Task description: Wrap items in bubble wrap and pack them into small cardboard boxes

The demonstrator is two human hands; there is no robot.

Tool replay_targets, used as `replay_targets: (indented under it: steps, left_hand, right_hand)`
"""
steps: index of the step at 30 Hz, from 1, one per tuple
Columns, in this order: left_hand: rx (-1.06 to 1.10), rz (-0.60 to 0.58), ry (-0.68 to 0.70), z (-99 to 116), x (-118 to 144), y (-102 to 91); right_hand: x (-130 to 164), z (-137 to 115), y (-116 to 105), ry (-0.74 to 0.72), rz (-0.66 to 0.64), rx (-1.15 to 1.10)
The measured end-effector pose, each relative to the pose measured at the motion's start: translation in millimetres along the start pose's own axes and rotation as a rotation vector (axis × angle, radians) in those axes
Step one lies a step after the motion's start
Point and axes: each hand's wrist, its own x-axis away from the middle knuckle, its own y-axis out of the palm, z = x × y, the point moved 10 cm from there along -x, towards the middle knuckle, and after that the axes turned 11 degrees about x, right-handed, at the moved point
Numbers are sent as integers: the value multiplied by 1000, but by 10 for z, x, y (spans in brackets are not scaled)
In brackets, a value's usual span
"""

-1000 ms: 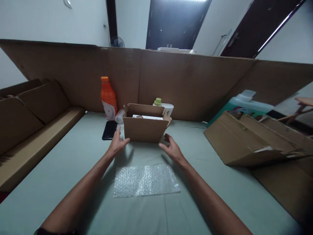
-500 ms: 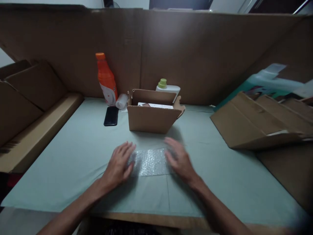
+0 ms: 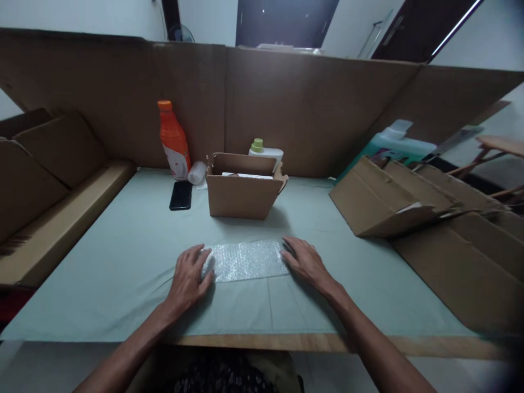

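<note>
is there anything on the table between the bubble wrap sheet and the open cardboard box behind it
Nothing visible. The left hand and right hand rest flat on the ends of the clear bubble wrap sheet. Between it and the small open brown cardboard box lies only bare pale green table cover. The black phone lies off to the left.

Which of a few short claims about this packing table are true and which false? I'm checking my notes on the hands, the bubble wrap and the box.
1. Both hands lie flat on the ends of the bubble wrap sheet: left hand, right hand. True.
2. The small cardboard box is closed. False: its flaps stand open.
3. The black phone lies left of the box. True.
4. The orange bottle lies on its side. False: it stands upright.
5. The bubble wrap is inside the box. False: it lies on the table.
</note>
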Motion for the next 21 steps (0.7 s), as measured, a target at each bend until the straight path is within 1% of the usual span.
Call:
replay_targets:
  steps: [2,4,5,6,8,10,11,12,14,16,17,18,19,20,21]
  left_hand:
    - [-95,82,-102,-80,41,-105]
    - [-140,98,-159,-108,83,-124]
    - [-130,95,-178,-112,97,-117]
    - [-101,91,-197,-118,103,-110]
    - [-23,78,-234,-135,71,-114]
    - [42,51,-259,-149,-55,-141]
    - [60,36,-260,-145,-161,-158]
    - [70,24,-254,-131,-295,-172]
    - [84,5,-224,-74,-607,-164]
    - [91,-16,-175,20,-885,-108]
    - [95,-27,-149,72,-968,-75]
    - [101,-40,-127,122,-992,-49]
    - [107,-57,-105,171,-951,-35]
    - [129,-93,-74,233,-843,-23]
    - [176,-151,-29,316,-671,-10]
  right_hand:
    - [-149,-152,76,-11,-8,-15]
    - [-223,-287,106,-24,-16,-30]
    - [-218,-334,96,-32,-22,-39]
    - [-181,-365,71,-36,-30,-49]
    - [-18,-399,-15,-34,-49,-73]
    - [238,-420,-105,2,-74,-167]
    - [385,-447,-128,27,-94,-249]
    - [534,-495,-126,50,-122,-347]
    - [804,-645,-50,85,-194,-531]
    - [994,-825,86,95,-277,-622]
    - [1053,-903,153,95,-313,-644]
    - [1090,-966,211,97,-346,-665]
    - [1111,-1012,257,103,-377,-693]
    - [1122,-1043,288,114,-405,-733]
    - [1124,-1055,305,137,-426,-785]
